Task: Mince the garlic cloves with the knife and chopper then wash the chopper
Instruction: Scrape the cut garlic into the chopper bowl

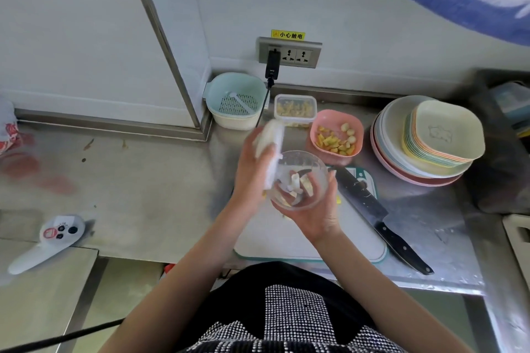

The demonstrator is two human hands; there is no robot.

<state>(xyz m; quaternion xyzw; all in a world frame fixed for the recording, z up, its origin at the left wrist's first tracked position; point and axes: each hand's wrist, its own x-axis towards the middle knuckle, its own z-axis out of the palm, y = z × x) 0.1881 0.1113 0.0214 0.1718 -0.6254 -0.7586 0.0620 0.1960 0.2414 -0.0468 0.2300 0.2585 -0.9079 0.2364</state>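
The right hand is cupping the clear plastic chopper bowl from beneath, above the white cutting board, keeping garlic chunks around its blade post, while the left hand is gripping the white chopper lid, tilted aside, seemingly for fitting. The black-handled knife is lying beside the board.

The person's 2 forearms are bare from elbow to wrist; no sleeve reaches into view. The left hand and the right hand carry no gloves, and no rings, watch or bracelet can be made out at either wrist. The torso is covered by a black garment. Its front bears panels of small, closely spaced silver-white studs set in regular rows, forming rectangular blocks separated by plain black bands. The upper part of the garment, nearest the counter, is plain black and slightly rounded.
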